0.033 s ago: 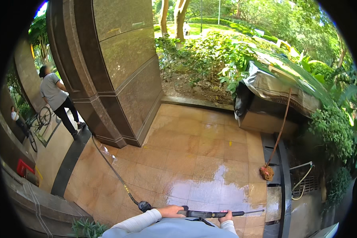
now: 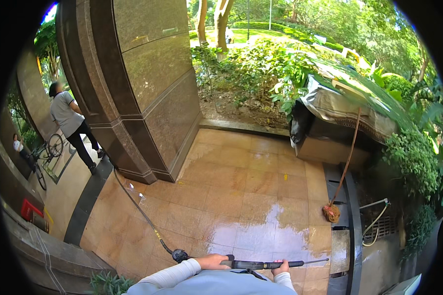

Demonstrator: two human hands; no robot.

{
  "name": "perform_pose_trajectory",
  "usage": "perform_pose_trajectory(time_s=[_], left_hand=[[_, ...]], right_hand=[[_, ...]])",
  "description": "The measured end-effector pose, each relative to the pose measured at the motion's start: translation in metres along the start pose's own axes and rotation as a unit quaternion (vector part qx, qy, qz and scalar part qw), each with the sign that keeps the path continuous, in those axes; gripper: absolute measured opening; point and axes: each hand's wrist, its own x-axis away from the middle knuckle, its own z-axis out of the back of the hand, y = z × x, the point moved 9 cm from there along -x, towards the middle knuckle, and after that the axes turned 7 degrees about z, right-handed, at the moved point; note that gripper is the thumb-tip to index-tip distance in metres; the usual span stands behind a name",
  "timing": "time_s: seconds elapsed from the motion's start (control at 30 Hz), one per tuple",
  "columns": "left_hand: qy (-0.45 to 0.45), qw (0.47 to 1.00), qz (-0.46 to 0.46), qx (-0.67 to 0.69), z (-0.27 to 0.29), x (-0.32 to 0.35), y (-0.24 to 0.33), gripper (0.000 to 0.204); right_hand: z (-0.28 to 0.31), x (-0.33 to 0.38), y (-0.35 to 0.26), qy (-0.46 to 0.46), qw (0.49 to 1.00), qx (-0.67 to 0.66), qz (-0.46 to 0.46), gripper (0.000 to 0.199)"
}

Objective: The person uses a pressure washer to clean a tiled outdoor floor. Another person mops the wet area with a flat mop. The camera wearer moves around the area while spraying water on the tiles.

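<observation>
Across the front of my body lies a black pressure washer gun (image 2: 246,265), its thin metal lance pointing to the right. My left hand (image 2: 212,261) is closed round its rear end, near a dark bundled fitting (image 2: 179,255) where the hose (image 2: 142,212) joins. My right hand (image 2: 280,268) grips the black foregrip farther along, fingers wrapped round it. No spray shows at the lance tip. Beneath the gun, the tan tiled floor (image 2: 221,191) is wet and shiny.
A stone pillar (image 2: 157,98) stands at far left, with a person in a grey shirt (image 2: 66,115) beside it. To the right, a mop (image 2: 331,213) leans against a covered box (image 2: 330,150). A dark drain strip (image 2: 354,231) edges the floor. Bicycles (image 2: 54,146) stand at left.
</observation>
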Motion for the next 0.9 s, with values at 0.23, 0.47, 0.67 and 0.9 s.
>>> perform_pose_trajectory(time_s=[0.23,0.47,0.67,0.9], left_hand=[[-0.029,0.999,0.013,-0.018,-0.005,-0.004,0.000,0.055],[-0.013,1.000,-0.010,-0.008,-0.008,-0.009,-0.006,0.051],[-0.024,0.999,0.007,-0.019,-0.009,-0.008,-0.009,0.053],[-0.021,1.000,0.010,-0.018,-0.006,-0.007,-0.008,0.054]], right_hand=[[0.008,0.006,0.001,0.021,1.000,-0.020,-0.007,0.016],[0.009,0.003,0.003,0.026,0.999,-0.015,-0.026,0.018],[0.004,0.005,0.003,0.045,0.999,-0.002,-0.021,0.019],[-0.002,0.008,0.003,0.036,0.999,-0.009,-0.014,0.019]])
